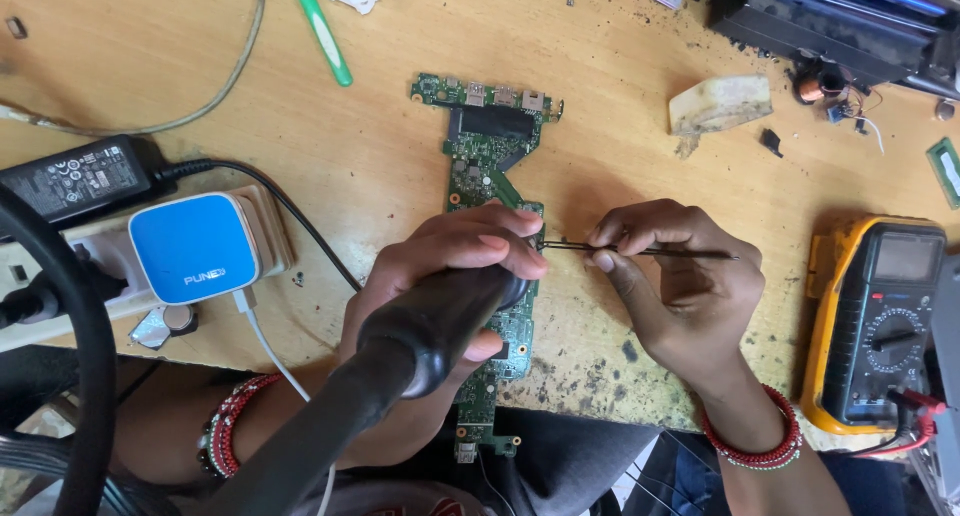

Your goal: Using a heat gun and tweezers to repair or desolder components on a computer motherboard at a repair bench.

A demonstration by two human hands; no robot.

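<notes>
- Wood makes up the worktop (pixel 330 146), scuffed and dotted with dark burn specks; its widest bare stretch lies toward the far left corner, and another bare patch sits between the hands and the meter.
- Near edge of the worktop runs under both wrists, and the person's lap shows below it.
- At the far right corner stands a black tray (pixel 840 21) with flat dark and blue parts stacked inside; I cannot tell what they are.
- Along the left edge lies a black power brick (pixel 75 176), and beside it a white power strip (pixel 150 276) with a blue-and-white charger (pixel 195 248) plugged into it.
- By the right edge sits a yellow multimeter (pixel 875 321), its red lead at the near corner.
- A long green circuit board (pixel 490 146) lies mid-worktop, running from the far middle to overhang the near edge; the hands cover its middle.
- The left hand (pixel 440 271) is clenched round a thick black hot-air handle (pixel 400 361), whose nozzle end points at the board.
- The right hand (pixel 680 286) pinches thin black tweezers (pixel 640 250), tips touching the board just beside the left fingertips.
- A green toothbrush (pixel 320 31) lies near the far edge, well apart from the hands.
- A torn beige scrap (pixel 720 104) rests right of the board.
</notes>
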